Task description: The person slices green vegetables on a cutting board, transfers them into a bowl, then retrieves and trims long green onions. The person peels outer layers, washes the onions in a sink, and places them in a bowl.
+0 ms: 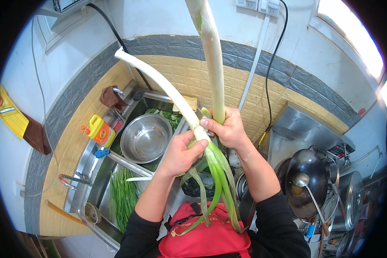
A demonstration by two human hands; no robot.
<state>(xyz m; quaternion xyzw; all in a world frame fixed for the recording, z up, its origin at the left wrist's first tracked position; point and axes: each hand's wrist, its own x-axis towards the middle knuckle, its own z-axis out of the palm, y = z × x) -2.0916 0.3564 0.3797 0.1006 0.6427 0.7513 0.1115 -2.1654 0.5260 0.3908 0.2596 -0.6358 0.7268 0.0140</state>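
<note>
A long green onion [171, 87] with a white stalk slants up to the left, its green and partly withered leaves hanging over a red apron. My left hand [185, 153] grips it where the white turns green. My right hand [225, 127] holds a second, thicker green onion [211, 48] upright, while its thumb touches the first stalk. Both hands are close together, above the sink's right edge.
Left are a two-basin steel sink [125, 164], a steel bowl [146, 138], long thin green vegetables [124, 193] and a yellow detergent jug [100, 130]. A black plastic bag [196, 187] lies below my hands. Right is a wok [306, 180] with a ladle [301, 179].
</note>
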